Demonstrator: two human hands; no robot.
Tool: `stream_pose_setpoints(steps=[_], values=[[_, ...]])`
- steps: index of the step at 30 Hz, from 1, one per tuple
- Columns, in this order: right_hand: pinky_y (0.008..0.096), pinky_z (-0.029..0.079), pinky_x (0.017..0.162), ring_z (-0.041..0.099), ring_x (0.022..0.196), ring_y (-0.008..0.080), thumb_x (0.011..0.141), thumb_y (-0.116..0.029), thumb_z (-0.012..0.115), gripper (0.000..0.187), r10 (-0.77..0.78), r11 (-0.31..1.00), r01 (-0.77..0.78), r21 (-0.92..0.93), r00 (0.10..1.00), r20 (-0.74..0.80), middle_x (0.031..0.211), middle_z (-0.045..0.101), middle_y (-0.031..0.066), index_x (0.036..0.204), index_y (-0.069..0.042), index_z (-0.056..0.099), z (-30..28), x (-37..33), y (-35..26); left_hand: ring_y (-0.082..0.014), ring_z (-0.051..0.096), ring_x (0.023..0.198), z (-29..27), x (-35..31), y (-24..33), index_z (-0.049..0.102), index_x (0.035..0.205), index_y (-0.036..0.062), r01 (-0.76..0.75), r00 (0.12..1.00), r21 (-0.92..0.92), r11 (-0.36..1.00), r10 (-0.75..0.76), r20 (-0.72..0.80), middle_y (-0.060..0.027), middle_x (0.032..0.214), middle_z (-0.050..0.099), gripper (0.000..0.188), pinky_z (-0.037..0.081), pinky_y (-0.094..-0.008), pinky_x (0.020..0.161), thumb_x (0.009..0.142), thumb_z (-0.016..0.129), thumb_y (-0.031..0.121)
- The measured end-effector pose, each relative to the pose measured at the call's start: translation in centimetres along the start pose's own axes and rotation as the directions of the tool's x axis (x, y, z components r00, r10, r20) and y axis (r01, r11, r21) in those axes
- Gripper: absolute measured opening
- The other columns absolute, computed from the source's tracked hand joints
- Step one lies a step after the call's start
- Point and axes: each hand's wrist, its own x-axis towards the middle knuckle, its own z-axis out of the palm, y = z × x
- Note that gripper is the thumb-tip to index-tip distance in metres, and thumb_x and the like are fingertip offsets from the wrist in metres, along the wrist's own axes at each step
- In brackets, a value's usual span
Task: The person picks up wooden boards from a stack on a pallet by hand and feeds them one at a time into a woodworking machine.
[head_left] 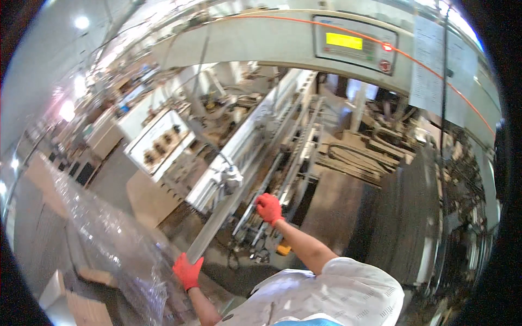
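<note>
My left hand (187,271), in a red glove, is closed around the near end of a long narrow grey-brown strip (210,232). The strip runs away from me along a pale machine rail (261,125). In a matching red glove, my right hand (268,208) is a fist beside the thin metal bars (288,182) of the machine. Whatever the right fingers may hold is hidden. A small yellow part (283,248) shows below my right forearm.
Overhead spans a machine beam with a control panel (354,43) and a lit yellow screen. Clear plastic film (117,239) covers a stack at left. Dark stacked panels (405,217) stand at right. A tilted white board with dark knobs (160,144) sits left of the rail.
</note>
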Motion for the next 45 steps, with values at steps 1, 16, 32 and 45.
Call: stream_pose_setpoints(steps=[1,16,32,45], values=[[0.0431,0.05,0.071,0.061,0.081,0.0353,0.076,-0.01,0.064,0.009,0.051,0.996,-0.055,0.076,0.997,0.055,0.08,0.06,0.0124,0.084,-0.01,0.067,-0.4,-0.5,-0.9,-0.0359,0.06,0.111,0.5,-0.2,-0.5,0.061,0.119,0.0078,-0.002,1.0,0.024,1.0,0.002,0.012,-0.0157,0.114,0.066,0.071,0.044,-0.0507,0.095,0.068,0.082,0.053],[0.032,0.047,0.098,0.06,0.107,0.0142,0.097,-0.017,0.063,0.019,0.109,0.7,-0.508,0.501,0.77,0.629,0.111,0.069,0.0038,0.109,-0.003,0.068,-5.8,-14.2,-1.7,-0.0385,0.068,0.096,0.1,-7.6,1.0,0.065,0.116,0.0105,-0.055,0.997,-0.139,0.989,0.048,-0.052,-0.0164,0.1,0.071,0.062,0.052,-0.0499,0.081,0.061,0.084,0.03],[0.0414,0.05,0.088,0.065,0.099,0.029,0.076,-0.036,0.086,0.068,0.955,0.296,-0.633,0.715,0.219,-0.202,0.113,0.069,0.0155,0.125,0.001,0.056,-22.8,-9.1,7.3,-0.036,0.069,0.101,-2.2,-14.6,34.9,0.055,0.134,0.0108,-0.409,0.645,-0.513,0.754,0.637,0.422,-0.0175,0.113,0.071,0.08,0.054,-0.0462,0.085,0.07,0.082,0.052],[0.0502,0.051,0.095,0.06,0.115,0.0404,0.066,-0.035,0.082,0.077,0.752,0.199,-0.979,-0.043,0.181,-0.634,0.119,0.062,0.0218,0.131,-0.007,0.052,-43.9,-27.2,21.0,-0.0345,0.059,0.121,2.9,-21.2,43.7,0.046,0.147,0.0157,-0.5,0.166,-0.684,0.532,0.834,0.527,-0.0147,0.133,0.059,0.069,0.046,-0.0498,0.101,0.091,0.063,0.052]])
